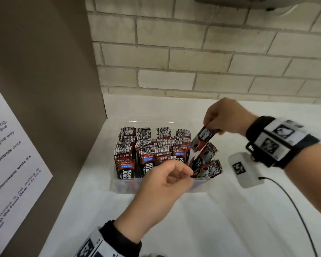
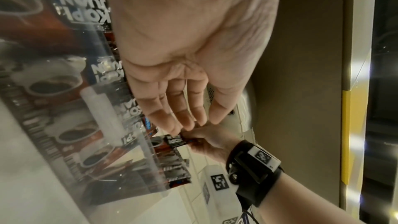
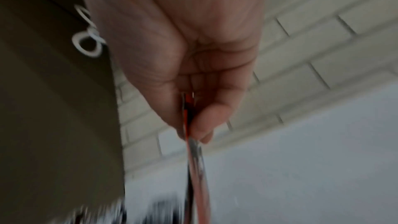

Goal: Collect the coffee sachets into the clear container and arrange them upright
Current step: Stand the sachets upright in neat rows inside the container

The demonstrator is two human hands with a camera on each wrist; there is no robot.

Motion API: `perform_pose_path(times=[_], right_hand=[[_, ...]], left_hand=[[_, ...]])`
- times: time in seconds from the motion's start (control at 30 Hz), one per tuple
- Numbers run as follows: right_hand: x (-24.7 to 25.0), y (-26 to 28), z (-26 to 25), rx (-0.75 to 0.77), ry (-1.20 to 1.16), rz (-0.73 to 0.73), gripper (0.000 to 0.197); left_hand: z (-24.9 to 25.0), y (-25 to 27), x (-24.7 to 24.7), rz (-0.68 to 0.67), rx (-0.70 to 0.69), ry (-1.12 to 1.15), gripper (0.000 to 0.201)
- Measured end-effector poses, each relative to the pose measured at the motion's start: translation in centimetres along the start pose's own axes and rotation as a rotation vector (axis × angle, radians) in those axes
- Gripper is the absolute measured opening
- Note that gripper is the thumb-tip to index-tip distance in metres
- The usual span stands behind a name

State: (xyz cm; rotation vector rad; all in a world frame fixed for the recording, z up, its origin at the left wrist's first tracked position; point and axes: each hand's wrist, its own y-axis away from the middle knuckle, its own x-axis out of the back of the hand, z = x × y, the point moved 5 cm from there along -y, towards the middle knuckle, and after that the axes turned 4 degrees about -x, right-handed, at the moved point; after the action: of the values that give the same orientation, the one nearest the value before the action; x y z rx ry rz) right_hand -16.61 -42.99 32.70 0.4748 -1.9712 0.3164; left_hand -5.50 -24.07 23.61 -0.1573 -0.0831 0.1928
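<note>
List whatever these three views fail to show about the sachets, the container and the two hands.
- Left hand, head view: its back hides the fingertips, so any contact with the clear container is unclear.
- Sachet in the right hand, right wrist view: motion blur, print unreadable.
- Container floor, head view: packed upright sachets cover it.
- Leaning sachets at the right end: lower ends hidden.

Red-black sachets (image 1: 152, 151), white countertop (image 1: 211, 219)

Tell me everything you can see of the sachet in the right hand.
The dark red and black foil coffee sachet, printed with a coffee cup, is flat and thin. The right hand pinches its top edge between thumb and fingers. It hangs tilted, lower end over the right end of the clear plastic container, above other leaning sachets.
</note>
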Motion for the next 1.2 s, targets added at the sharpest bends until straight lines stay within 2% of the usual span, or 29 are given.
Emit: perform_pose_path(times=[0.1,0.17,0.2,0.23,0.3,0.37,0.4,0.43,0.5,0.57,0.6,0.7,0.77,0.87,1.0,1.2], right_hand=[[5.7,2.4,-2.1,0.13,0.063,0.161,0.018],[8.2,4.6,-3.7,0.246,-0.038,0.109,0.02],[8.3,5.8,-4.7,0.32,-0.114,0.005,0.02],[7.7,6.9,-5.8,0.391,-0.181,-0.139,0.015],[5.0,8.5,-7.6,0.491,-0.242,-0.399,0.007],[1.7,8.9,-8.4,0.521,-0.244,-0.527,0.013],[0.5,8.7,-8.5,0.518,-0.252,-0.549,0.018],[-0.3,8.3,-8.5,0.508,-0.266,-0.553,0.023],[-0.7,7.2,-8.0,0.487,-0.251,-0.53,0.035],[-1.0,6.2,-7.3,0.489,-0.025,-0.508,0.042],[-1.6,6.0,-6.9,0.495,0.144,-0.537,0.041],[-4.6,6.3,-5.7,0.528,0.629,-0.712,0.041],[-6.2,6.6,-5.1,0.509,0.828,-0.814,0.05],[-7.4,6.6,-4.2,0.471,1.019,-0.89,0.061],[-8.5,6.8,-3.2,0.554,1.212,-0.88,0.055],[-8.5,6.9,-2.7,0.546,1.256,-0.822,0.048]], left_hand=[[1.2,0.0,1.4,0.188,-0.041,0.165,0.012],[1.7,-0.3,2.2,0.269,-0.022,0.281,0.02],[1.6,-0.6,2.3,0.253,0.003,0.338,0.031],[1.6,-0.9,2.0,0.185,0.035,0.39,0.042],[2.0,-1.1,0.6,-0.062,0.113,0.443,0.051],[2.6,-0.3,-1.0,-0.323,0.169,0.41,0.046],[2.9,0.1,-1.6,-0.393,0.184,0.389,0.04],[2.8,0.5,-1.7,-0.397,0.199,0.373,0.034],[2.0,0.7,-1.0,-0.259,0.233,0.333,0.021],[0.9,0.6,0.4,-0.073,0.224,0.273,0.012],[0.5,0.6,1.0,-0.011,0.215,0.233,0.015],[-0.2,0.8,1.5,0.011,0.179,0.108,0.018],[-0.4,0.9,1.4,-0.022,0.177,0.042,0.015],[-0.7,1.2,1.2,-0.071,0.208,0.001,0.016],[-0.7,1.3,1.5,-0.08,0.223,-0.041,0.019],[-1.3,1.6,1.2,-0.151,0.263,-0.063,0.022]])
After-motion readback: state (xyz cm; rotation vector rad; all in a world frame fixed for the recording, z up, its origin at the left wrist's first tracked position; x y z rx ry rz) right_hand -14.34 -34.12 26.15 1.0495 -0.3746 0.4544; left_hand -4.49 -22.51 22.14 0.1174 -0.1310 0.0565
